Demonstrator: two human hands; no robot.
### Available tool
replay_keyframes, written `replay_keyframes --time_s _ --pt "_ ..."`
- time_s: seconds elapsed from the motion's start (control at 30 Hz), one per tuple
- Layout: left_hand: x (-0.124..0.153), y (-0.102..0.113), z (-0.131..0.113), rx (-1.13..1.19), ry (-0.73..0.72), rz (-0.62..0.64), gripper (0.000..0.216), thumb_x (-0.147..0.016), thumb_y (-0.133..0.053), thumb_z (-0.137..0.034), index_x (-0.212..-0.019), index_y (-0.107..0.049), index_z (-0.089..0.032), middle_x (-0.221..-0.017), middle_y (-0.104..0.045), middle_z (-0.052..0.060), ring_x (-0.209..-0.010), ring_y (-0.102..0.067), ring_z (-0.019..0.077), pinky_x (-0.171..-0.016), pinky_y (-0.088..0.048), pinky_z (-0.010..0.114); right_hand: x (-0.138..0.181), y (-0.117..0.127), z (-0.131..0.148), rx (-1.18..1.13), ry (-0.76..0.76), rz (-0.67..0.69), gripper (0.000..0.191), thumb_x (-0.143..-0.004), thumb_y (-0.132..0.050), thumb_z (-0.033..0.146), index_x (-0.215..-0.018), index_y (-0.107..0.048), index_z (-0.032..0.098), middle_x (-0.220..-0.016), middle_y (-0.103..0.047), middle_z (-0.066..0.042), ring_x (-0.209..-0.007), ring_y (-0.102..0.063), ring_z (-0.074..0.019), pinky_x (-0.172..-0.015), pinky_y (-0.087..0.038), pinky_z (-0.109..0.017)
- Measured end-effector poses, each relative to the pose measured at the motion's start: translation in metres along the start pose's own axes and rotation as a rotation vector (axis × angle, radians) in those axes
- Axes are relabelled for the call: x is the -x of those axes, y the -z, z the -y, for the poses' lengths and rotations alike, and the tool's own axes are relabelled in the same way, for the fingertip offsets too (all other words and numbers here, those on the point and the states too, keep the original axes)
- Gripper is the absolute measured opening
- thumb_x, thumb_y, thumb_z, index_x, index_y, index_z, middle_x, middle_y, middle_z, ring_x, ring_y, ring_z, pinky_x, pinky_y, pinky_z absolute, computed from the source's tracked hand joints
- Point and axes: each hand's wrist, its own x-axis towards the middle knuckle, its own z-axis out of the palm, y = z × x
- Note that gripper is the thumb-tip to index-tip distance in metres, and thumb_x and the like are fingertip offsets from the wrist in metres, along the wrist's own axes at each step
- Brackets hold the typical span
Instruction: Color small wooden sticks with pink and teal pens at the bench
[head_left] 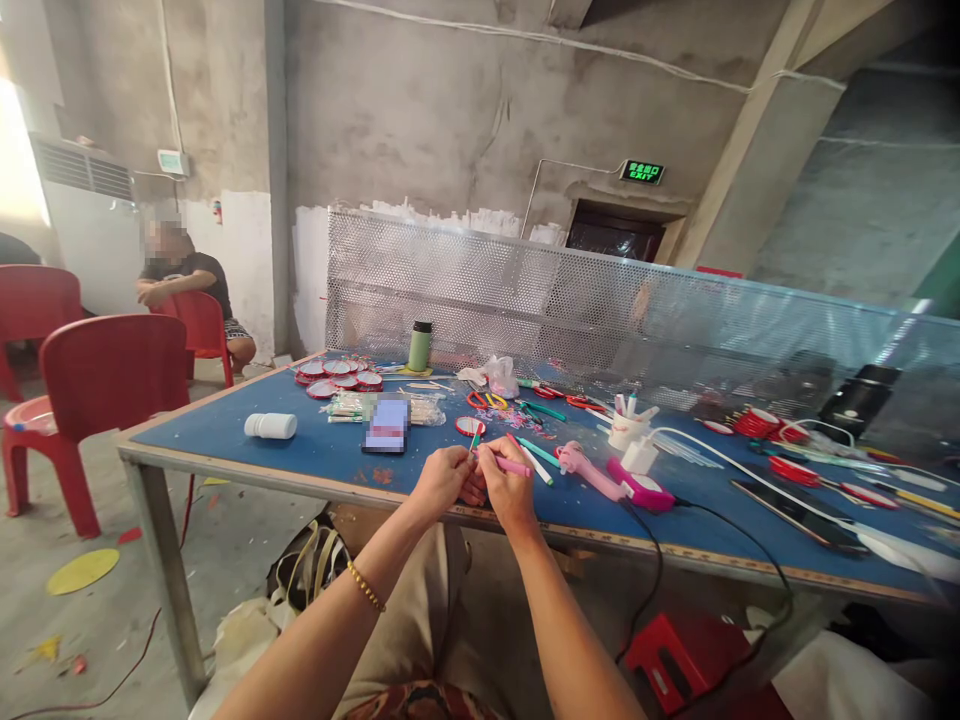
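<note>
At the table's front edge my left hand (pixel 444 478) is closed, its fingers pinching a thin greenish stick (pixel 475 438) that points up. Close beside it, my right hand (pixel 508 488) is closed around a pink pen (pixel 514 466) whose tip is hidden by the fingers. The two hands almost touch. Just beyond them lies a small round red-rimmed disc (pixel 470 427) with a white face. To the right of my right hand are a teal marker (pixel 538 451), a white marker with a green end (pixel 541 468) and a pink glue gun (pixel 589 470).
A phone (pixel 386 424), a white bottle (pixel 271 426), a green flask (pixel 420 346) and several red-rimmed discs (pixel 341 375) stand or lie to the left. On the right are a cup of pens (pixel 628 428), cables and another phone (pixel 799 514). A perforated metal panel (pixel 480 290) lines the back.
</note>
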Motion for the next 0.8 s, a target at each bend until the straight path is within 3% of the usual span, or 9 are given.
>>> replay_keyframes --time_s 0.8 --pt "-0.0001 0.0012 0.0001 -0.049 -0.015 -0.003 0.025 -0.086 -0.054 -0.036 -0.067 -0.051 -0.019 -0.057 -0.067 0.002 -0.052 -0.069 0.0187 -0.048 -0.056 0.027 -0.0001 -0.0007 -0.0007 -0.004 -0.013 0.021 0.023 -0.087 -0.055 0.031 -0.066 -0.054 0.023 -0.053 -0.056 0.003 -0.052 -0.053 -0.0156 -0.054 -0.042 -0.027"
